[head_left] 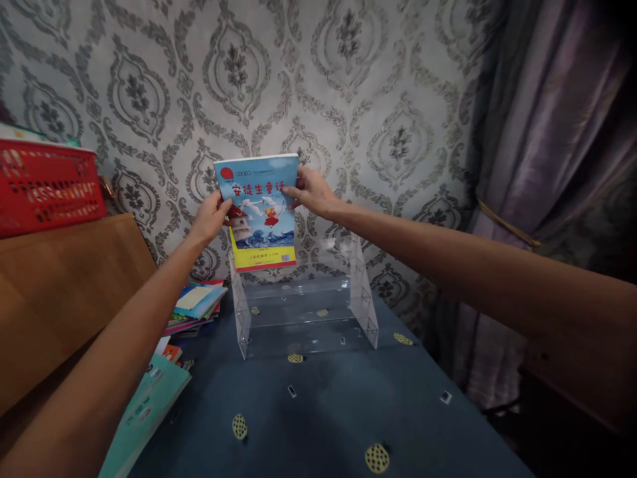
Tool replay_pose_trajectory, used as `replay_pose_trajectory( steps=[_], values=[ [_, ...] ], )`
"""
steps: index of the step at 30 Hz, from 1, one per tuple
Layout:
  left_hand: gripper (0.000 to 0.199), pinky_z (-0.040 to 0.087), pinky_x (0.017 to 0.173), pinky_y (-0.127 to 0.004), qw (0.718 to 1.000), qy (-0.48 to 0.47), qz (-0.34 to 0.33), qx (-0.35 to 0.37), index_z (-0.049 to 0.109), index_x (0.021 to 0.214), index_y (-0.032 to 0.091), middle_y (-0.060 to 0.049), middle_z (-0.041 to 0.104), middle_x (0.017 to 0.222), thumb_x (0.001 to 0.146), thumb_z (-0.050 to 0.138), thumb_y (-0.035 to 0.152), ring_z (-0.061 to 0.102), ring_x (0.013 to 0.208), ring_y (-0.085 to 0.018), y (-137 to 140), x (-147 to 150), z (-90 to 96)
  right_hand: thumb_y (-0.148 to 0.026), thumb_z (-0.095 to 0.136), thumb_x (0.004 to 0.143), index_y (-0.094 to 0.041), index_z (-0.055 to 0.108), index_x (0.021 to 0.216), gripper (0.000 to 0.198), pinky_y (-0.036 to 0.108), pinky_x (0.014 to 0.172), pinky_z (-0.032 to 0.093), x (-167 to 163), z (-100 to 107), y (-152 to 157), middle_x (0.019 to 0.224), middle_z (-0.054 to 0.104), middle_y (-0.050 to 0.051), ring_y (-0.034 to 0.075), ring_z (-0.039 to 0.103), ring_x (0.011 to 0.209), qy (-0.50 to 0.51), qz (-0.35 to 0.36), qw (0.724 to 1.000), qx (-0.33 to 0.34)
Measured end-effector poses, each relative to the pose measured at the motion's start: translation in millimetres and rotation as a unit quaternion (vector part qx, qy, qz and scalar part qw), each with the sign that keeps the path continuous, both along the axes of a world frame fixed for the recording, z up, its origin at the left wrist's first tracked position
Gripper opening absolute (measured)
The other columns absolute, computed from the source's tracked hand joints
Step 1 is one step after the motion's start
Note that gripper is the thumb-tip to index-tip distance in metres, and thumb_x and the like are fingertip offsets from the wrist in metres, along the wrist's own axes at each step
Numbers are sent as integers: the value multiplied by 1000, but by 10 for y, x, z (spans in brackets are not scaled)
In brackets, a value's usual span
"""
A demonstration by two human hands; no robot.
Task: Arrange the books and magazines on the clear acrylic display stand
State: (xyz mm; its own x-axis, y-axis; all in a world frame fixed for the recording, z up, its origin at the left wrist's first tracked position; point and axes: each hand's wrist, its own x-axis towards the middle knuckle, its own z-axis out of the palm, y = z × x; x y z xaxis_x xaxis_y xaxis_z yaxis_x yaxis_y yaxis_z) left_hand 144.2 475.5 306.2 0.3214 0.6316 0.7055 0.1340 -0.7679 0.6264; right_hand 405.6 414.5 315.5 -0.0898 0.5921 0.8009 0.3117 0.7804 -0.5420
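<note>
A blue picture-covered book (261, 182) with red Chinese lettering is held upright between my two hands. Behind it, at its lower edge, shows the yellow cover of another book (263, 257). My left hand (213, 214) is closed on the left edge, thumb on the front. On the right edge, my right hand (312, 191) pinches the blue book with fingers behind it. Both books are at the upper back of a clear acrylic tiered rack (301, 322) on the table. Whether the yellow book rests on the rack or is held too, I cannot tell.
Stacked books (199, 302) lie left of the rack, with a teal book (149, 408) nearer me. A red basket (47, 182) stands on a wooden cabinet (74, 285) at left. The blue tablecloth (318, 418) has pineapple prints. A curtain (537, 166) hangs at right.
</note>
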Motion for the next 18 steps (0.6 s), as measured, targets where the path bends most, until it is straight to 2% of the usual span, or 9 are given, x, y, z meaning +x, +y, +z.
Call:
replay_pose_trajectory(
  steps=[4,9,18],
  values=[
    [12,55,55,-26,1000,6,10,-28,56,96,16,-4,67,79,89,53,25,67,71,-18,66,-8,-97,-29,78,81,-15,57,109,38,31,54,62,13,-58,125,82,67,2,16,65,69,-15,11,999,-28],
    [13,56,55,-26,999,14,10,-49,59,98,16,-3,64,81,88,54,23,65,74,-18,114,-50,-204,-28,73,86,-19,54,106,29,33,55,64,1,-152,178,89,66,4,20,68,74,-44,-4,997,-61],
    [8,56,52,-26,998,25,39,-48,57,84,16,-1,59,74,88,54,22,62,71,-17,156,-48,-284,-24,66,88,-21,52,105,22,22,45,60,-23,-250,269,88,59,0,15,66,68,-58,-55,994,-72]
  ],
)
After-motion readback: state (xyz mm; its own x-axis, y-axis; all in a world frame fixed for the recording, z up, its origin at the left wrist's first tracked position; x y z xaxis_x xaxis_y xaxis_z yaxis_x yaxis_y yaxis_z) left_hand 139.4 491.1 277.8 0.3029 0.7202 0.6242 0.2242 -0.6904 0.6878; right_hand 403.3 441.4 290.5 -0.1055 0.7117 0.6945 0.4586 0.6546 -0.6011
